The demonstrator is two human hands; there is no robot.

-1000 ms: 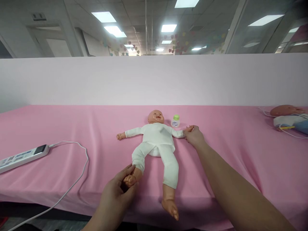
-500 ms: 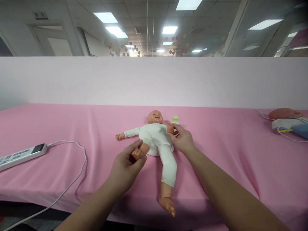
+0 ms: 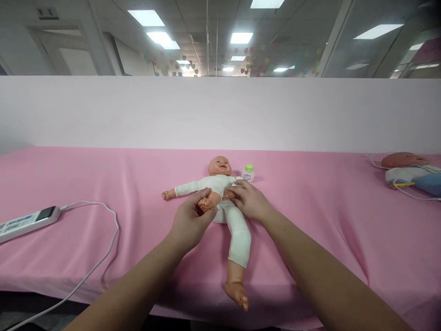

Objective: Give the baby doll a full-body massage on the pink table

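A baby doll with a white cloth body lies on its back on a pink cloth. My left hand is closed around the doll's bent leg near its foot, which is raised over the belly. With my right hand I grip the doll's arm near its hand, drawn across the body beside the raised foot. The doll's other leg stretches toward the front edge, and its other arm lies out to the left.
A small bottle with a green cap stands just beyond my right hand. At the left lies a white power strip with a white cable. A second doll with thin tubing lies far right. Behind the table rises a white partition.
The doll's bent leg and arm have come together over its belly: my left hand moved up and right, my right hand moved inward. The bottle shows more fully now.
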